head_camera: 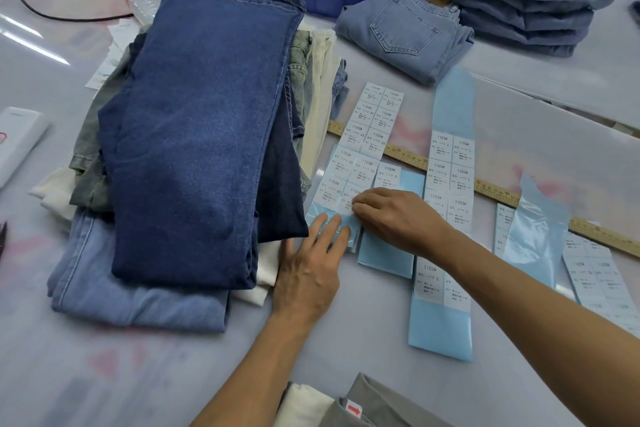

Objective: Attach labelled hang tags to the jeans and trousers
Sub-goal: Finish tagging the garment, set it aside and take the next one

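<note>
Nearest, left hand [308, 274] presses flat on the label sheet [349, 180] while right hand [391, 215] pinches one XS sticker; next, peel it cleanly.

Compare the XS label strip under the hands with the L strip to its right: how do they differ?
The XS label strip is touched by both hands: the left hand lies flat on its bare blue end and the right hand picks at a label. The L label strip lies untouched. The XS strip slants and crosses over the wooden ruler; the L strip runs straighter and longer. Both carry white 1103# labels on blue backing.
</note>
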Tool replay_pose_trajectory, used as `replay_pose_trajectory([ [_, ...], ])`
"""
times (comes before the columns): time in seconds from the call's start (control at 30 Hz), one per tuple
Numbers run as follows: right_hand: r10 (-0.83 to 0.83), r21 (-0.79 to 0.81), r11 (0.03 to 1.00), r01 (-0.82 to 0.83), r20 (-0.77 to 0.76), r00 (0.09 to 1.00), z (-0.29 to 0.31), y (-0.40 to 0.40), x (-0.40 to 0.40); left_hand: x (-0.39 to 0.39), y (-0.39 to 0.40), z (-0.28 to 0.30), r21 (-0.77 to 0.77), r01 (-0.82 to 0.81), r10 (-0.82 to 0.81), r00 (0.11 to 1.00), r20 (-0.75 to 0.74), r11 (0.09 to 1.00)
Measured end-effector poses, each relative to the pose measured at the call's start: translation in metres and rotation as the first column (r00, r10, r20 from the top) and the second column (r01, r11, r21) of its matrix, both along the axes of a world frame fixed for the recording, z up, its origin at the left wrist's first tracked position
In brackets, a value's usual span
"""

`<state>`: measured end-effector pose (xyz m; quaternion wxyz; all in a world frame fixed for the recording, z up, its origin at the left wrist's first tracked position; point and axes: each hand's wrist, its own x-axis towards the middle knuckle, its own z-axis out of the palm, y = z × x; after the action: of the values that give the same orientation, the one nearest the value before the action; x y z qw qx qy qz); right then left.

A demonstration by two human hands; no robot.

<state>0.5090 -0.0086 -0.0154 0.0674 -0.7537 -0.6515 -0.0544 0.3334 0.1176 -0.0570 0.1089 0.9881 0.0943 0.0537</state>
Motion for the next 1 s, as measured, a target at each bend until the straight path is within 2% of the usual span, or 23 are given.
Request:
replay_pose_trajectory([
  [0.13, -0.056, -0.087, 0.995, 0.055, -0.008, 0.998, 0.005, 0.009, -0.001, 0.0, 0.0, 0.0, 0.011, -0.009, 0.009, 1.0, 0.024, 1.0],
  [0.2, -0.163, -0.019, 0.987, 0.162, -0.064, 0.985, 0.005, 0.013, -0.002, 0.0, -0.001, -0.003, 0.008, -0.017, 0.016, 0.999, 0.037, 1.0],
  [0.23, -0.284, 0.06, 0.954, 0.295, -0.151, 0.947, 0.005, 0.015, -0.002, -0.001, -0.001, -0.004, 0.002, -0.016, 0.016, 0.999, 0.044, 1.0],
  [0.27, -0.419, 0.149, 0.866, 0.477, -0.303, 0.856, 0.008, 0.017, -0.003, -0.001, -0.001, -0.004, -0.003, -0.019, 0.019, 0.998, 0.052, 1.0],
  [0.3, -0.507, 0.22, 0.703, 0.677, -0.512, 0.694, 0.013, 0.018, -0.003, 0.0, -0.001, -0.005, -0.008, -0.022, 0.023, 0.998, 0.058, 1.0],
  [0.33, -0.496, 0.238, 0.48, 0.845, -0.721, 0.484, 0.019, 0.018, -0.006, 0.0, 0.0, -0.005, -0.014, -0.018, 0.018, 0.998, 0.067, 1.0],
  [0.37, -0.408, 0.21, 0.272, 0.939, -0.859, 0.31, 0.026, 0.018, -0.01, 0.0, 0.0, -0.005, -0.023, -0.007, 0.008, 0.997, 0.074, 1.0],
  [0.4, -0.327, 0.178, 0.144, 0.974, -0.92, 0.216, 0.034, 0.017, -0.017, 0.0, 0.0, -0.004, -0.031, 0.009, -0.006, 0.996, 0.087, 0.999],
  [0.43, -0.269, 0.154, 0.092, 0.984, -0.947, 0.174, 0.042, 0.015, -0.026, -0.001, 0.0, -0.002, -0.037, 0.027, -0.023, 0.994, 0.104, 0.999],
  [0.5, -0.203, 0.137, 0.085, 0.987, -0.967, 0.152, 0.06, 0.003, -0.049, -0.003, 0.0, 0.003, -0.035, 0.051, -0.044, 0.981, 0.19, 0.998],
  [0.6, -0.102, 0.097, -0.007, 0.995, -0.99, 0.096, 0.087, -0.036, -0.082, -0.011, -0.005, 0.018, -0.022, 0.077, -0.062, 0.916, 0.396, 0.997],
  [0.67, -0.082, 0.113, -0.076, 0.991, -0.991, 0.107, 0.106, -0.071, -0.103, -0.017, -0.022, 0.038, -0.127, 0.075, -0.001, 0.864, 0.504, 0.989],
  [0.7, -0.127, 0.173, -0.081, 0.982, -0.979, 0.162, 0.116, -0.089, -0.115, -0.02, -0.035, 0.054, -0.29, 0.085, 0.076, 0.861, 0.503, 0.953],
  [0.73, -0.217, 0.269, -0.056, 0.961, -0.943, 0.251, 0.127, -0.106, -0.126, -0.022, -0.051, 0.075, -0.509, 0.085, 0.172, 0.883, 0.436, 0.857],
  [0.77, -0.339, 0.388, 0.004, 0.922, -0.867, 0.366, 0.137, -0.124, -0.137, -0.022, -0.071, 0.1, -0.728, 0.067, 0.23, 0.925, 0.301, 0.683],
  [0.8, -0.465, 0.498, 0.099, 0.861, -0.742, 0.483, 0.146, -0.142, -0.147, -0.021, -0.092, 0.125, -0.892, 0.038, 0.215, 0.965, 0.15, 0.451],
  [0.83, -0.569, 0.574, 0.219, 0.789, -0.583, 0.581, 0.152, -0.16, -0.158, -0.019, -0.112, 0.147, -0.97, -0.008, 0.155, 0.987, 0.031, 0.245],
  [0.87, -0.634, 0.604, 0.34, 0.721, -0.419, 0.65, 0.157, -0.178, -0.168, -0.018, -0.129, 0.166, -0.994, -0.056, 0.07, 0.996, -0.049, 0.093],
  [0.9, -0.665, 0.599, 0.44, 0.669, -0.284, 0.691, 0.161, -0.195, -0.178, -0.017, -0.145, 0.182, -0.995, -0.096, -0.009, 0.995, -0.096, 0.003],
  [0.93, -0.676, 0.575, 0.513, 0.638, -0.188, 0.713, 0.164, -0.211, -0.187, -0.016, -0.16, 0.196, -0.991, -0.128, -0.066, 0.99, -0.124, -0.049],
  [1.0, -0.685, 0.535, 0.578, 0.616, -0.092, 0.723, 0.17, -0.24, -0.205, -0.018, -0.184, 0.213, -0.983, -0.172, -0.14, 0.977, -0.162, -0.066],
])
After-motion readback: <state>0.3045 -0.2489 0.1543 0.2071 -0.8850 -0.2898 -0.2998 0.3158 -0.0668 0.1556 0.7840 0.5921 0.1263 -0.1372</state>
